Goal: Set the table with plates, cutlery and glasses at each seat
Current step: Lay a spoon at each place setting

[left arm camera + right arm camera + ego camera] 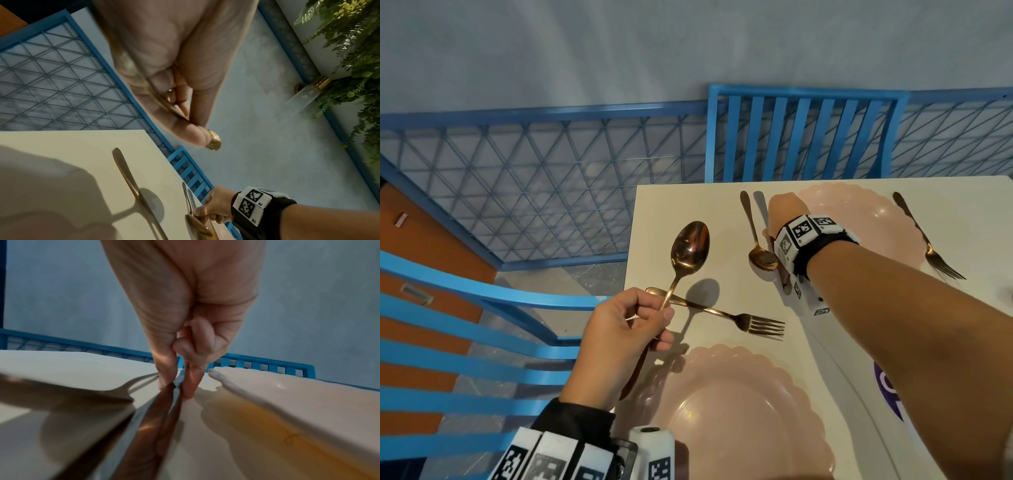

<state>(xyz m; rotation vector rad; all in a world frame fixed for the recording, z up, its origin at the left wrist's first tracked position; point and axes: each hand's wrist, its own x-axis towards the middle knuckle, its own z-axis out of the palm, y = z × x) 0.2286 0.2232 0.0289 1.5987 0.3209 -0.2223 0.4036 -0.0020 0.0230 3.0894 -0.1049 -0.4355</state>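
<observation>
My left hand (666,310) pinches the handle of a copper spoon (690,248) and holds it up over the table's left edge, bowl upward; the left wrist view shows the handle crossing my fingers (185,112). A copper fork (722,313) lies on the table just above the near pink scalloped plate (739,411). At the far seat, my right hand (784,212) pinches a knife (156,415) lying flat between a second spoon (755,236) and the far pink plate (876,219). Thumb and forefinger (191,386) close on its handle. Another fork (928,240) lies right of that plate.
A blue slatted chair (804,137) stands at the table's far side and another (482,342) at its left. A blue mesh railing (534,188) runs behind. The cream table (654,212) ends at a left edge. A white item with a purple mark (887,387) lies under my right forearm.
</observation>
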